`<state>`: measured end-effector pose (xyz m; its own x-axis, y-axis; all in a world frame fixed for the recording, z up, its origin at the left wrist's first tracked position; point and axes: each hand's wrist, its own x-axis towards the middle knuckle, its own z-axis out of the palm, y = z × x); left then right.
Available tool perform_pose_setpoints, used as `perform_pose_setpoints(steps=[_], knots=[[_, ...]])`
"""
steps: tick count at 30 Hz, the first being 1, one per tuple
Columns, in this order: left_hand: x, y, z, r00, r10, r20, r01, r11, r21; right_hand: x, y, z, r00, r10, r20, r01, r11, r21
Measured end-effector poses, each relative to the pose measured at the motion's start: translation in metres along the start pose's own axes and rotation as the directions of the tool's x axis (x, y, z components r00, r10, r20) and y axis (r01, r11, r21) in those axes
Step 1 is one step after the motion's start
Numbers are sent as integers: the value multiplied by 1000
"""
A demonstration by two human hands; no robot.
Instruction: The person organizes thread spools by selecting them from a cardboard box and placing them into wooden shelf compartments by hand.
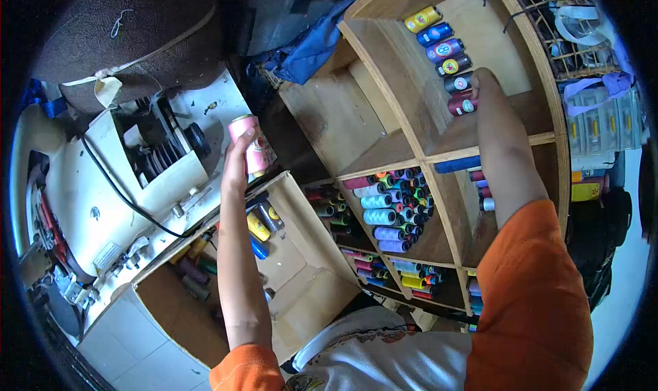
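My left hand [236, 159] is closed around a pink thread spool [257, 155], held above the cardboard box's upper edge. My right hand [485, 88] reaches into the upper compartment of the wooden shelf [425, 127]. Its bent fingers meet the right ends of a dark spool [458, 82] and a dark red spool [462, 104]; whether they grip either one is hidden. Those two end a row that includes a yellow spool [423, 19], a blue spool [434, 34], a purple spool [445, 50] and a black spool [454, 65], all lying on their sides.
The open cardboard box [322, 288] holds several spools, including a yellow one [258, 226]. Lower compartments contain stacked thread cones [380, 217]. A white sewing machine [103, 206] stands at left. Clear plastic drawers [603, 124] and a wire basket [569, 34] are beyond the shelf's right side.
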<state>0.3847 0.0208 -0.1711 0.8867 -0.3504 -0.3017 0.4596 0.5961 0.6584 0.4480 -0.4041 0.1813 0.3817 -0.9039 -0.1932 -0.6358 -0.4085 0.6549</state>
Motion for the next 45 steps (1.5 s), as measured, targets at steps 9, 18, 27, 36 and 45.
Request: perform_pose_setpoints(steps=[9, 18, 27, 36, 45], knots=[[-4, 5, 2, 999, 44, 5, -44, 993, 108, 5, -1, -2, 999, 41, -4, -41, 999, 5], [-5, 4, 4, 996, 88, -23, -84, 987, 137, 9, -5, 0, 998, 52, -44, -51, 998, 39], [6, -7, -7, 999, 29, -25, -26, 993, 111, -92, -39, -13, 800, -226, -556, 519, 725, 452], [-30, 8, 50, 995, 92, 26, -86, 981, -174, -278, -102, 186, 438, -814, -380, 652, -3, 758], [-98, 16, 154, 866, 413, 281, -320, 891, -323, -275, -38, 219, 507, -445, -738, 556, -486, 674]])
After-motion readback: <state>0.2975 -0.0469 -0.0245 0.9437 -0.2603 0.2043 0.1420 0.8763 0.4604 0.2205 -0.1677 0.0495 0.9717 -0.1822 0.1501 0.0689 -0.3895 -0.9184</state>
